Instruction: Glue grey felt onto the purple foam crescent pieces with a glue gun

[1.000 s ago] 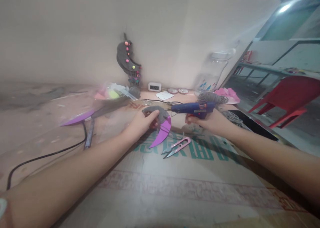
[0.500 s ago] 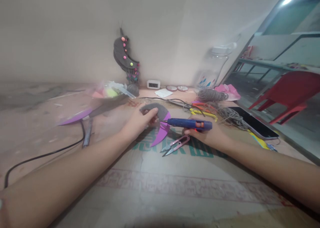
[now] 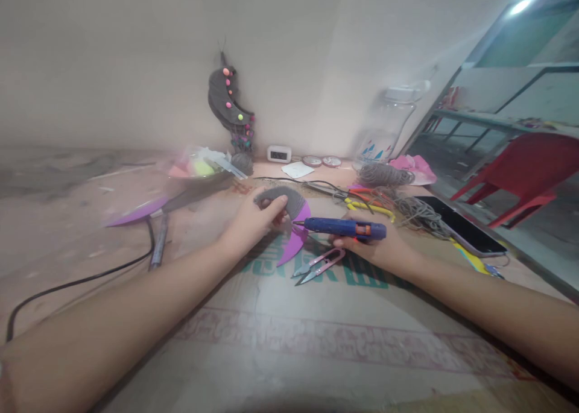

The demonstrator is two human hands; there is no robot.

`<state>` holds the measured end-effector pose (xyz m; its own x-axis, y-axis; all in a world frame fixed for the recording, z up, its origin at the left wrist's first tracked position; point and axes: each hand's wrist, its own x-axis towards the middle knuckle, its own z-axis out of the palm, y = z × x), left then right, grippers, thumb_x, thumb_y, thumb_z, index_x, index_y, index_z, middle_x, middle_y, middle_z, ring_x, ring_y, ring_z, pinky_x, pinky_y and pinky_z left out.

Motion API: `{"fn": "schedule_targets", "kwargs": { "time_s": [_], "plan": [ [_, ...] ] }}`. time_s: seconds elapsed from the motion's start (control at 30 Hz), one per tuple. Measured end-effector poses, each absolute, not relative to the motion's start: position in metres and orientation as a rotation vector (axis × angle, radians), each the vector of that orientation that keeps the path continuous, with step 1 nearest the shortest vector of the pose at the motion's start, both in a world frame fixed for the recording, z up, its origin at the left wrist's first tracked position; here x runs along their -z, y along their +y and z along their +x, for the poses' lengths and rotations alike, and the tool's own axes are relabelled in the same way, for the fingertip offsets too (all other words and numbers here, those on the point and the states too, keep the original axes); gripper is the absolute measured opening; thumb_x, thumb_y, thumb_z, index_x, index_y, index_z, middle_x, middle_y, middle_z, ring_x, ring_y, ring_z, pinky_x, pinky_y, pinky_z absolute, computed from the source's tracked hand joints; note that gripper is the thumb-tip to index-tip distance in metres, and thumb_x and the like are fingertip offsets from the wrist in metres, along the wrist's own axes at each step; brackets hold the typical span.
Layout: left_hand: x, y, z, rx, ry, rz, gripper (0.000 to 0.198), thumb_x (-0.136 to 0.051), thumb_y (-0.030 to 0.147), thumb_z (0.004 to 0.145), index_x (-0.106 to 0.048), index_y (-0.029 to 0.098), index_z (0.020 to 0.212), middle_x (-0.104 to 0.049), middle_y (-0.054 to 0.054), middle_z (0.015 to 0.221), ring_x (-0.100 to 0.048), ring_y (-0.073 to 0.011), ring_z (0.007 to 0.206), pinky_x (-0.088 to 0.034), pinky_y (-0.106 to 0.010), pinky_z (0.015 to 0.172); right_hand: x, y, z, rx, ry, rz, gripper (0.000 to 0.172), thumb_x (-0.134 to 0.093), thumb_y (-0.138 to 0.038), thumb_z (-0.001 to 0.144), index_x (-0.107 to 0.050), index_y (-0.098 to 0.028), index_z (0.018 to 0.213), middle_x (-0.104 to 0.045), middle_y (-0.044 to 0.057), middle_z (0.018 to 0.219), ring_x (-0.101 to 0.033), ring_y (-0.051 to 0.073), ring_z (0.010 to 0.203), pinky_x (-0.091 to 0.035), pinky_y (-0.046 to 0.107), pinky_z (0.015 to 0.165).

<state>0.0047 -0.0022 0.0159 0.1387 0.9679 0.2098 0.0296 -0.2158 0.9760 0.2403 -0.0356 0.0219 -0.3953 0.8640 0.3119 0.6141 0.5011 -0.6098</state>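
Note:
Pinched between the thumb and fingers of my left hand (image 3: pixel 262 217) is a purple crescent (image 3: pixel 297 242), its upper part wrapped in grey yarn (image 3: pixel 289 200). My right hand (image 3: pixel 368 244) grips a blue glue gun (image 3: pixel 339 226), whose nozzle points left at the crescent, near the edge of the wrapped yarn. Whether the tip touches the crescent I cannot tell. A small orange-red light glows on the gun beside my fingers. Pink-handled thread snips (image 3: pixel 320 266) lie below the glue gun, near my right fingertips, with their blades apart.
A bowl of colourful pompoms (image 3: pixel 199 169) and a second purple piece (image 3: pixel 138 213) lie left. Behind are a small digital clock (image 3: pixel 279 154) and a clear bottle (image 3: pixel 386 126). Grey yarn, yellow-handled pliers (image 3: pixel 371 209) and a phone (image 3: pixel 459 226) lie right. A decorated grey crescent (image 3: pixel 224 99) hangs on the wall.
The glue gun's nozzle has drawn slightly back from my left fingers and now shows over the purple part. The whole view has shifted a little; both hands keep their holds.

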Motion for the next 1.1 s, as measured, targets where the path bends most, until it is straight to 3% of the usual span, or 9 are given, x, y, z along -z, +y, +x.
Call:
{"fn": "schedule_targets", "kwargs": {
  "time_s": [0.33, 1.1],
  "plan": [
    [-0.0145, -0.0009, 0.0031, -1.228, 1.007, 1.500, 0.019, -0.057, 0.035, 0.079, -0.050, 0.017, 0.081, -0.058, 0.002, 0.058, -0.056, -0.0113, 0.054, -0.043, -0.021, 0.052, -0.0177, -0.0330, 0.2406, -0.442, -2.153, -1.234, 0.025, -0.065, -0.039, 0.076, -0.052, -0.019, 0.068, -0.050, -0.004, 0.059, -0.047, 0.011, 0.055, -0.036, 0.023, 0.052],
    [-0.0121, 0.0000, 0.0025, -1.228, 1.018, 1.565, 0.020, -0.057, 0.037, 0.079, -0.053, 0.017, 0.079, -0.060, 0.001, 0.059, -0.055, -0.0130, 0.054, -0.043, -0.023, 0.054, -0.0173, -0.0318, 0.2404, -0.423, -2.200, -1.227, 0.028, -0.064, -0.042, 0.076, -0.052, -0.019, 0.067, -0.051, -0.002, 0.060, -0.047, 0.011, 0.056, -0.033, 0.024, 0.053]
  ]
}}
